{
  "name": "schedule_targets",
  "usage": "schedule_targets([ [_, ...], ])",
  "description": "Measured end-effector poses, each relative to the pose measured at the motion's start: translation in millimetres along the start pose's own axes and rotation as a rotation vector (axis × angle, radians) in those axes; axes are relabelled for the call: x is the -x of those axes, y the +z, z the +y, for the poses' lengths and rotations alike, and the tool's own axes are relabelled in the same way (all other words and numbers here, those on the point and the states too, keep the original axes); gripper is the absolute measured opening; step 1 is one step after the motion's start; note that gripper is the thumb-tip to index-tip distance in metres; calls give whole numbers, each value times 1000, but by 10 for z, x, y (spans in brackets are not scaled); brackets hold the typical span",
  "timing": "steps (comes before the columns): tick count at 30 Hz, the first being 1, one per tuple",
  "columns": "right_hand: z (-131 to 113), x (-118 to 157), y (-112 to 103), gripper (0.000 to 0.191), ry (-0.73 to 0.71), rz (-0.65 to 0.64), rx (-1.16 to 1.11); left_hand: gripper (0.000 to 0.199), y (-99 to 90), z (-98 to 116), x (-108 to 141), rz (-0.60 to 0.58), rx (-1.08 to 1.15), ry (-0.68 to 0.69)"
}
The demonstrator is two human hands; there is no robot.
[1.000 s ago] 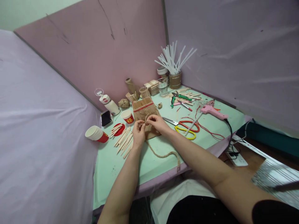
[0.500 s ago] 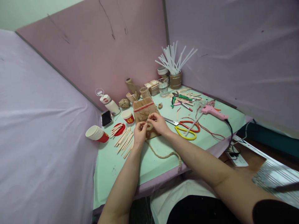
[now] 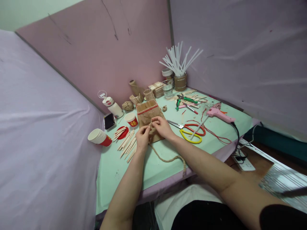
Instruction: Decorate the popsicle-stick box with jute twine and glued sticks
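Note:
My left hand [image 3: 143, 136] and my right hand [image 3: 161, 126] meet above a brown box-like craft piece [image 3: 150, 112] with a red band near its rim. Both sets of fingertips are pinched on a braided twine cord [image 3: 169, 160]. A short bit of the cord shows between the fingers; its loose end trails over the table toward the front edge. The lower part of the craft piece lies behind my hands. Just right of my right hand lie scissors [image 3: 193, 128] with one red and one yellow handle.
Wooden sticks [image 3: 127, 145], a red lid [image 3: 123, 133] and paper cups [image 3: 98, 137] stand at left. A pink glue gun [image 3: 219, 114] with a cord, red string [image 3: 218, 136] and green-handled pliers [image 3: 183, 99] lie at right. A glass of water [image 3: 168, 91] stands at the back.
My fingers have shifted slightly, and more of the braided cord shows between the fingertips. My left hand has moved a little to the left. Everything else stays in place.

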State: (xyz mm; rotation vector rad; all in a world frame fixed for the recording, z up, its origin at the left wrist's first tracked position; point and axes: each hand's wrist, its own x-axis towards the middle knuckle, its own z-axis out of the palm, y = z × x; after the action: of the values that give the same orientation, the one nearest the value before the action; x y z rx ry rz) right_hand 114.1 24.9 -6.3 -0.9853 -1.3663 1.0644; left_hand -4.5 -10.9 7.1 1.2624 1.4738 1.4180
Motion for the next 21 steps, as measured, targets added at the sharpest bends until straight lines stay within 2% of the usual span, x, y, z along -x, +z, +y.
schedule_targets([
  [4, 10, -9, 5, 14, -23, 28, 6, 18, -4, 14, -1, 11, -50, 97],
  [8, 29, -23, -4, 7, -102, 60, 119, 15, -19, 23, -6, 16, -85, 141],
  [11, 30, -23, -9, 10, -128, 53, 172, 13, -25, 23, -11, 29, -93, 180],
  [18, 10, -14, 4, 16, -64, 36, 155, 13, -8, 8, -4, 27, -171, 266],
  [21, -31, -4, 2, 16, -41, 19, 121, 15, 0, 0, 1, 30, -155, 250],
])
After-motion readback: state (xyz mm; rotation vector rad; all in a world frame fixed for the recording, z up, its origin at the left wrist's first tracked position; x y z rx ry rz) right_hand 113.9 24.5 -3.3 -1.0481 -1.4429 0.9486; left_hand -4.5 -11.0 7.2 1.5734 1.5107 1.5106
